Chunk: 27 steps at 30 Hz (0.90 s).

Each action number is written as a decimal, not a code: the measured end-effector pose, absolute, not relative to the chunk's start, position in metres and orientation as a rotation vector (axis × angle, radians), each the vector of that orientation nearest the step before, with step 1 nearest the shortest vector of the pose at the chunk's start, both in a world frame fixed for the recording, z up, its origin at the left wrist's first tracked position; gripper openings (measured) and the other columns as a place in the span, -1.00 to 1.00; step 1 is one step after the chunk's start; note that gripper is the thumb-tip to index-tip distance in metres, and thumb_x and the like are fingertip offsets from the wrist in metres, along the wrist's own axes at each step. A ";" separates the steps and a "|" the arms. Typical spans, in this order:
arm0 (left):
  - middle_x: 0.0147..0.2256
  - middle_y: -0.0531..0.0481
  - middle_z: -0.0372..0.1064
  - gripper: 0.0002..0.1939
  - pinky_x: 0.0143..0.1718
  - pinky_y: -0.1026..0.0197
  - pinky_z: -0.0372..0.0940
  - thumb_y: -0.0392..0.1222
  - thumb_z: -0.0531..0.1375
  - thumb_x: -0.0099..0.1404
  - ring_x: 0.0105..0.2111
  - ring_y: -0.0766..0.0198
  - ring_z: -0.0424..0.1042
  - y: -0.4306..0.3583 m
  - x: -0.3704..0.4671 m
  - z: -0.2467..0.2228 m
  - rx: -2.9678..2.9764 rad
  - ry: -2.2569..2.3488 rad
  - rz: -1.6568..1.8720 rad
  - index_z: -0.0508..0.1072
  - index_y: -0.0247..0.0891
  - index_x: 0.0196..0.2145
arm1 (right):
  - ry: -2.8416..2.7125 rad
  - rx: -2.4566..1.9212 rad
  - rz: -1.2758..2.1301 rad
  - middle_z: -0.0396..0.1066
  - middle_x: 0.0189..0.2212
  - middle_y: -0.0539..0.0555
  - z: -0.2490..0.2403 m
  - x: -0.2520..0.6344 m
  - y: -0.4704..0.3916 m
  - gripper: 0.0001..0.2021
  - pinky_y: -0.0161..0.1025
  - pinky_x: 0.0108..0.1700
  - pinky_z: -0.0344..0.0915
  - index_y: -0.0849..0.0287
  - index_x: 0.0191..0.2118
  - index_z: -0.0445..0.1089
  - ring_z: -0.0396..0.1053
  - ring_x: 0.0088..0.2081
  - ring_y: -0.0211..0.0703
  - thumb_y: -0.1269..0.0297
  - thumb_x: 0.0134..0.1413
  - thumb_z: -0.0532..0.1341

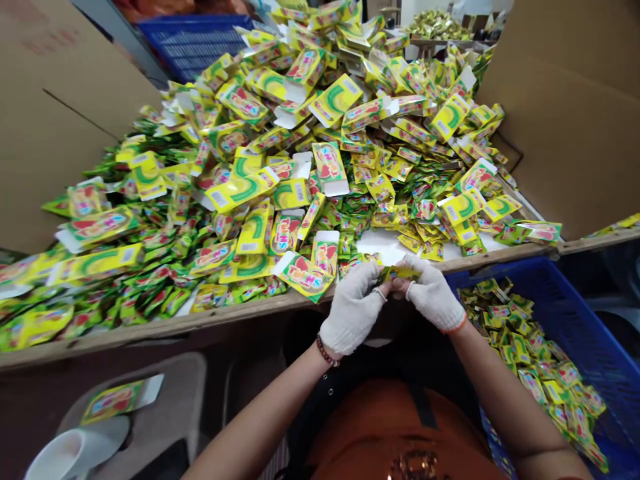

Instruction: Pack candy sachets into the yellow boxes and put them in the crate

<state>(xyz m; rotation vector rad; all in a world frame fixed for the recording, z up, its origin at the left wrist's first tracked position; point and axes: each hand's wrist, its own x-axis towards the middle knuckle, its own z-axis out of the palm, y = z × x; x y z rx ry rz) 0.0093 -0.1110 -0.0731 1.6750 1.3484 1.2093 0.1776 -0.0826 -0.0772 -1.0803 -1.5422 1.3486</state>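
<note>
I have one yellow-and-green packet (399,273) between my two gloved hands, right of centre in the frame, just in front of the surface (190,323). The fingers of my left hand (353,310) and right hand (433,293) are closed in a pinch on it from either side, with bare thumb tips showing through the gloves. One beaded bracelet (327,352) sits on my left wrist.

Ahead of me rises one heap of boxes (335,100) and small sachets (383,190), too many and too overlapped to count; it covers most of the surface. Two cardboard panels wall it in, one at left (60,113), one at right (575,120). I see two blue crates: one at upper left (195,43), partly blocked by the heap, and one at lower right (583,323) holding sachets, with my forearm across it. At lower left lie one box (115,402) with its flap open and one white cup (65,450), cut off by the frame. My fingers hide most of the packet, so I can't read its print.
</note>
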 end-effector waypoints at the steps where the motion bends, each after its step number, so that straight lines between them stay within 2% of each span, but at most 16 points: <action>1: -0.13 -0.15 0.46 -0.76 -0.02 0.04 0.38 -0.11 0.19 0.31 -0.10 0.10 0.45 -0.112 0.003 -0.068 1.848 1.424 1.187 0.48 -0.26 -0.12 | -1.540 -1.092 1.325 0.43 -0.39 0.01 -0.076 0.177 -0.082 -0.73 -0.29 -0.40 0.35 0.18 -0.21 0.38 0.34 -0.46 -0.25 0.11 0.04 0.29; 3: -0.02 -0.22 0.41 -0.66 0.04 -0.02 0.35 -0.07 0.23 0.28 0.01 0.02 0.41 -0.114 -0.012 -0.058 2.133 1.625 1.075 0.45 -0.26 -0.03 | -1.571 -1.142 1.212 0.43 -0.40 -0.01 -0.075 0.176 -0.080 -0.77 -0.31 -0.42 0.32 0.17 -0.22 0.39 0.31 -0.48 -0.27 0.16 0.05 0.28; 5: 0.12 -0.32 0.29 -0.39 0.10 -0.13 0.30 0.04 0.34 0.14 0.12 -0.15 0.32 -0.117 -0.032 -0.051 2.306 1.854 0.834 0.38 -0.26 0.09 | -1.596 -1.191 1.107 0.43 -0.43 -0.01 -0.076 0.178 -0.077 -0.79 -0.32 -0.43 0.30 0.17 -0.22 0.41 0.30 -0.49 -0.27 0.19 0.04 0.28; 7: 0.21 -0.40 0.19 -0.17 0.13 -0.29 0.23 0.06 0.44 -0.02 0.19 -0.32 0.22 -0.120 -0.054 -0.053 2.408 1.996 0.524 0.32 -0.24 0.16 | -1.587 -1.224 1.087 0.43 -0.45 -0.01 -0.081 0.179 -0.074 -0.77 -0.32 -0.47 0.28 0.17 -0.20 0.43 0.29 -0.51 -0.27 0.20 0.02 0.29; 8: 0.21 -0.42 0.17 -0.17 0.13 -0.36 0.19 0.00 0.45 -0.04 0.21 -0.37 0.18 -0.121 -0.064 -0.058 2.455 2.011 0.397 0.32 -0.24 0.16 | -1.570 -1.226 1.101 0.43 -0.45 -0.01 -0.084 0.179 -0.073 -0.76 -0.32 -0.48 0.28 0.17 -0.19 0.43 0.29 -0.51 -0.27 0.19 0.01 0.30; 9: 0.21 -0.43 0.18 -0.25 0.14 -0.41 0.16 -0.09 0.43 0.01 0.23 -0.39 0.15 -0.124 -0.075 -0.063 2.501 1.995 0.304 0.34 -0.25 0.14 | -1.549 -1.219 1.128 0.44 -0.43 0.00 -0.087 0.179 -0.072 -0.74 -0.32 -0.49 0.28 0.17 -0.18 0.44 0.29 -0.51 -0.27 0.18 0.00 0.31; 11: 0.19 -0.42 0.21 -0.50 0.16 -0.38 0.17 -0.30 0.27 0.17 0.25 -0.31 0.14 -0.131 -0.093 -0.073 2.563 1.925 0.291 0.38 -0.27 0.09 | -1.491 -1.194 1.204 0.47 -0.39 0.02 -0.092 0.178 -0.072 -0.71 -0.32 -0.49 0.32 0.17 -0.17 0.44 0.31 -0.52 -0.28 0.15 -0.01 0.33; 12: 0.19 -0.39 0.23 -0.52 0.17 -0.33 0.20 -0.39 0.17 0.20 0.26 -0.23 0.16 -0.136 -0.100 -0.076 2.572 1.881 0.362 0.38 -0.26 0.09 | -1.446 -1.183 1.256 0.47 -0.37 0.02 -0.092 0.177 -0.073 -0.70 -0.32 -0.49 0.33 0.17 -0.17 0.43 0.32 -0.52 -0.29 0.14 -0.02 0.34; 14: 0.21 -0.32 0.23 -0.41 0.18 -0.23 0.24 -0.49 0.05 0.21 0.26 -0.09 0.20 -0.149 -0.107 -0.074 2.571 1.778 0.592 0.32 -0.20 0.17 | -1.343 -1.145 1.406 0.49 -0.34 0.03 -0.088 0.175 -0.074 -0.64 -0.34 -0.51 0.35 0.17 -0.15 0.41 0.35 -0.52 -0.30 0.09 -0.04 0.37; 17: 0.23 -0.19 0.25 -0.36 0.22 -0.29 0.19 -0.48 0.09 0.23 0.26 -0.05 0.22 -0.168 -0.098 -0.059 2.654 1.491 0.894 0.31 0.02 0.20 | -1.218 -0.960 1.758 0.51 -0.30 0.08 -0.074 0.171 -0.075 -0.48 -0.39 -0.57 0.34 0.17 -0.04 0.38 0.46 -0.47 -0.24 -0.01 -0.07 0.39; 19: 0.15 -0.08 0.37 -0.46 0.24 -0.33 0.15 -0.44 0.16 0.25 0.23 -0.02 0.28 -0.174 -0.081 -0.050 2.704 1.274 0.921 0.42 0.13 0.08 | -1.178 -0.808 2.009 0.52 -0.30 0.09 -0.067 0.168 -0.075 -0.43 -0.43 -0.62 0.30 0.18 -0.01 0.37 0.49 -0.46 -0.22 -0.07 -0.08 0.39; 21: 0.03 0.00 0.46 -0.54 0.23 -0.28 0.19 -0.40 0.20 0.26 0.14 0.06 0.38 -0.174 -0.064 -0.047 2.691 1.098 0.839 0.50 0.17 -0.02 | -1.190 -0.722 2.186 0.51 -0.34 0.09 -0.064 0.166 -0.076 -0.45 -0.44 -0.64 0.29 0.21 -0.06 0.40 0.46 -0.49 -0.25 -0.07 -0.09 0.40; 24: -0.04 0.02 0.49 -0.56 0.24 -0.25 0.19 -0.38 0.23 0.25 0.06 0.12 0.44 -0.166 -0.052 -0.048 2.633 1.020 0.690 0.50 0.16 -0.03 | -1.224 -0.758 2.125 0.51 -0.39 0.06 -0.066 0.165 -0.077 -0.53 -0.45 -0.62 0.30 0.24 -0.15 0.44 0.42 -0.53 -0.31 -0.01 -0.07 0.41; 26: 0.10 -0.09 0.39 -0.50 0.26 -0.34 0.10 -0.27 0.30 0.21 0.16 -0.02 0.35 -0.160 -0.052 -0.048 2.654 1.078 0.695 0.42 0.10 0.09 | -1.188 -0.864 1.909 0.51 -0.39 0.05 -0.069 0.166 -0.080 -0.53 -0.44 -0.62 0.29 0.23 -0.12 0.44 0.41 -0.54 -0.32 0.00 -0.07 0.41; 27: 0.19 -0.18 0.29 -0.38 0.26 -0.38 0.06 -0.16 0.35 0.18 0.23 -0.13 0.26 -0.157 -0.052 -0.047 2.666 1.127 0.725 0.33 0.05 0.18 | -1.153 -0.923 1.792 0.51 -0.38 0.05 -0.070 0.166 -0.082 -0.50 -0.43 -0.63 0.29 0.22 -0.08 0.43 0.41 -0.54 -0.31 -0.01 -0.07 0.41</action>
